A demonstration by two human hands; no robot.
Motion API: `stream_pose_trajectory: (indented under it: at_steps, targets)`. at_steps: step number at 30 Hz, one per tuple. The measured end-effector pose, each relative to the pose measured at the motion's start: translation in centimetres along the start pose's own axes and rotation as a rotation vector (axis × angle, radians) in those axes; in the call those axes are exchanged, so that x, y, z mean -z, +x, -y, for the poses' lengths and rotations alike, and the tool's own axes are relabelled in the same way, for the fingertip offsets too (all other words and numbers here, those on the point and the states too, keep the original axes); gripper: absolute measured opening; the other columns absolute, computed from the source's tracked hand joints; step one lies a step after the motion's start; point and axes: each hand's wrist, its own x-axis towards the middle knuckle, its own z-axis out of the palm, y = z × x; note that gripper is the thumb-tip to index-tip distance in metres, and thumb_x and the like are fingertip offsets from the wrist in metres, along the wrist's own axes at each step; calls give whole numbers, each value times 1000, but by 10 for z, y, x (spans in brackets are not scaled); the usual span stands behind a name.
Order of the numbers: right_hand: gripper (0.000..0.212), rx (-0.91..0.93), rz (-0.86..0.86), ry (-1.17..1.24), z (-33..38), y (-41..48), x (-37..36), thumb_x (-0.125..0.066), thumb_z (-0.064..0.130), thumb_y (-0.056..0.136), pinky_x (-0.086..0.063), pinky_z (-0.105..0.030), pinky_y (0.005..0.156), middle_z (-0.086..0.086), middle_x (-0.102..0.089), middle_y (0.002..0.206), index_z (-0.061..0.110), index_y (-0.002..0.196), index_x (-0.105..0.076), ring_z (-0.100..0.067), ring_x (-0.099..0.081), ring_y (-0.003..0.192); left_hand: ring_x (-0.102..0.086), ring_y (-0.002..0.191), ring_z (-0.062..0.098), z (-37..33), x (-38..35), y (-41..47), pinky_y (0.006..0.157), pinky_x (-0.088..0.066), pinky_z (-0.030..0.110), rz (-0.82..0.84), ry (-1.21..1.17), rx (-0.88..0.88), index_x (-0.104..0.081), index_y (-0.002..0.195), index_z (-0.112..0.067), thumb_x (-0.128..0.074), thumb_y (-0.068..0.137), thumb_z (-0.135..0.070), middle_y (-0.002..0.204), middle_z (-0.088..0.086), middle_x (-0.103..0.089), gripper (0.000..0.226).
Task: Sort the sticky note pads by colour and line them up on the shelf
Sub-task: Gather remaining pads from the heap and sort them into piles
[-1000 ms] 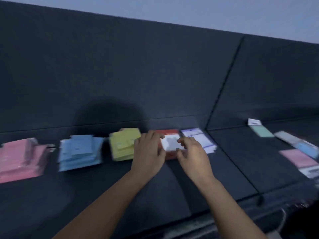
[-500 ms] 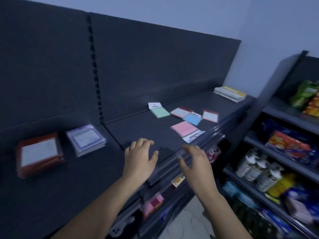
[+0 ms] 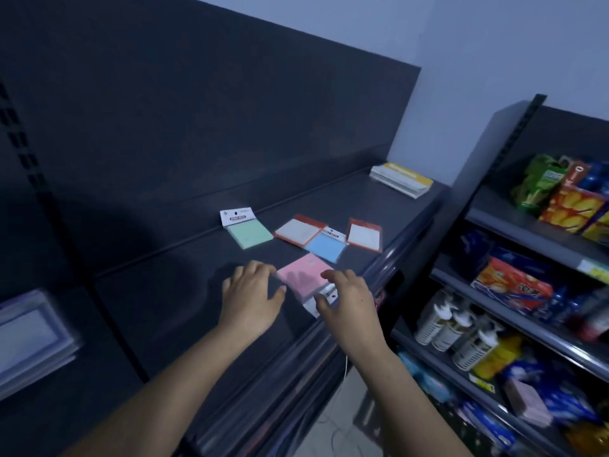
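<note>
Dark shelf (image 3: 184, 275) bears pink pad (image 3: 303, 272) between left hand (image 3: 252, 298) and right hand (image 3: 346, 301), grips released.

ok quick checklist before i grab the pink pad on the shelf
1. Hands free: left hand and right hand open, holding nothing: ok.
2. Pink pad between the hands, near the shelf front edge: ok.
3. No other pad lying on the pink pad: ok.
4. Fingers touching it: cannot tell.
5. Green pad, blue pad and red-bordered pads sorted by colour: not ok.
</note>
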Motion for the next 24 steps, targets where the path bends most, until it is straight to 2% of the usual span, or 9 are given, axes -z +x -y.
stream_pose_trajectory:
  at_steps: [5, 13, 17, 20, 22, 24]
  targets:
    - [40, -58, 21, -49, -22, 46, -7, -58, 22, 90, -36, -33, 99, 0, -54, 121, 19, 129, -52, -19, -45, 114, -36, 126, 20, -3, -21, 57, 103, -24, 36, 67, -14, -5, -47, 129, -18, -49, 92, -34, 134, -1, -45, 40]
    - [38, -174, 29, -93, -77, 102, -6, -60, 23, 89, -40, -34, 95, -7, -58, 121, 12, 124, -56, -26, -49, 112, -34, 127, 22, -11, -57, 120, 104, -25, 37, 62, 9, 13, -47, 126, -15, -52, 89, -41, 134, 2, -44, 45]
    - [44, -215, 28, -175, -106, 137, -9, -57, 33, 90, -42, -36, 93, -9, -60, 120, 10, 127, -51, -28, -50, 111, -34, 128, 22, -17, -75, 149, 104, -24, 36, 75, 83, 45, -47, 126, -14, -52, 88, -48, 135, 3, -44, 51]
    - [54, -242, 82, -361, -129, 168, -13, -49, 51, 90, -34, -39, 100, -11, -59, 121, 11, 126, -44, -31, -47, 117, -38, 125, 23, -22, -85, 169, 104, -26, 36, 125, 163, 114, -46, 123, -12, -54, 84, -52, 130, 5, -48, 57]
    - [71, -297, 191, -443, -143, 189, -18, -40, 64, 87, -22, -45, 110, -13, -53, 131, 12, 135, -34, -32, -39, 127, -41, 123, 24, -25, -91, 181, 103, -30, 37, 164, 210, 175, -44, 122, -11, -59, 80, -53, 129, 6, -49, 62]
    - [88, -334, 296, -497, -154, 210, -24, -30, 76, 82, -8, -51, 114, -15, -41, 142, 14, 144, -21, -33, -27, 136, -44, 121, 24, -28, -94, 195, 100, -32, 36, 173, 205, 253, -44, 121, -10, -65, 75, -52, 127, 5, -51, 66]
